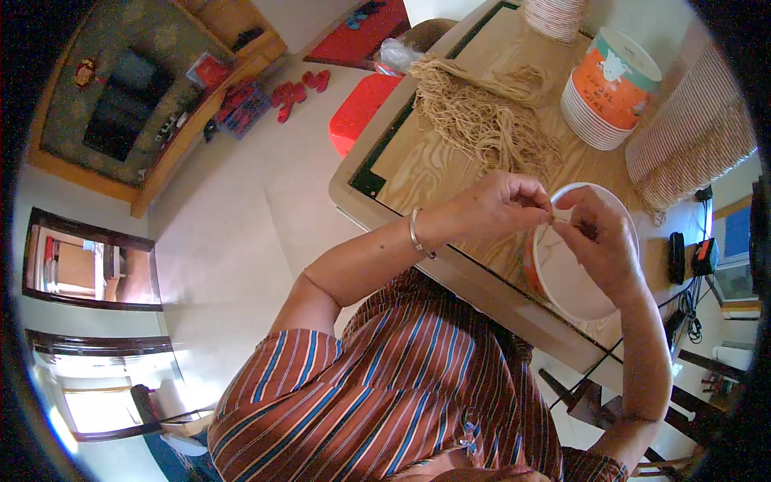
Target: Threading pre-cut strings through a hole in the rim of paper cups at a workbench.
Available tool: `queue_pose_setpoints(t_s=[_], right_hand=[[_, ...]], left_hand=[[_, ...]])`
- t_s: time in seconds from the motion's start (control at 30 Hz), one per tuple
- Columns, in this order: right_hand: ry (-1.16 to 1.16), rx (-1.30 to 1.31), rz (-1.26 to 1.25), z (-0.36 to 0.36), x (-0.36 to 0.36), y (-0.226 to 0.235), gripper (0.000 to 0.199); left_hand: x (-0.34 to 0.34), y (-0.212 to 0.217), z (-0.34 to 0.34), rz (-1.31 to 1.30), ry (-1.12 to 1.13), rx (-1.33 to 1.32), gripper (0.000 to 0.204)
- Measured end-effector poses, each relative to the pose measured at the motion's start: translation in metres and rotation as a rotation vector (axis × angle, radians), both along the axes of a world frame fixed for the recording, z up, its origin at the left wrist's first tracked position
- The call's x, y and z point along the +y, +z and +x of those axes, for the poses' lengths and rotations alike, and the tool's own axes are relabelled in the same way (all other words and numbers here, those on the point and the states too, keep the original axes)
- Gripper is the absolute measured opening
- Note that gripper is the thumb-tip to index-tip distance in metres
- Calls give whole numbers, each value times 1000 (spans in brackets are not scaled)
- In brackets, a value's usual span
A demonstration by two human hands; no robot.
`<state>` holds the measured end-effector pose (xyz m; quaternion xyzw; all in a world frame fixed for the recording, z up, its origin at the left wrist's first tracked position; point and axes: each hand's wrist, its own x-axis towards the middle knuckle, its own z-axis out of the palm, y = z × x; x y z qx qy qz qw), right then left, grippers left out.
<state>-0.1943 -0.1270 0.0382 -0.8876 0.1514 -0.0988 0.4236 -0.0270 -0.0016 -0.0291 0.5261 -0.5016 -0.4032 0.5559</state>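
My left hand (520,202), a bracelet at its wrist, is closed in a pinch with thumb and fingertips together. Its tips meet those of my right hand (598,237), which is closed too, thumb against curled fingers. Something small and pale shows where the fingertips meet, too small to name. Both hands are above a round white tub (582,301) at the table's near edge; a faint thin strand shows inside it. Just beyond my left hand lies a loose heap of tan cords (490,120), spread in a tangle across the table.
Behind the tub stands a stack of orange and green paper tubs (609,88), with another striped stack (556,18) farther back. Long stacks of striped rims (683,120) lean at the right. A red stool (357,112) stands beyond the wooden table (401,186). Black cables (689,313) hang at right.
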Motion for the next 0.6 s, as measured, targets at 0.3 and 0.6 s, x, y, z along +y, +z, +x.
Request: queue_pose_setpoints(t_s=[0.3, 0.6], right_hand=[[3, -85, -193, -1, 0, -5, 10], [40, 11, -60, 5, -4, 6, 13]], left_hand=[[-3, -2, 0, -33, 3, -22, 15], [0, -2, 7, -24, -79, -29, 13]])
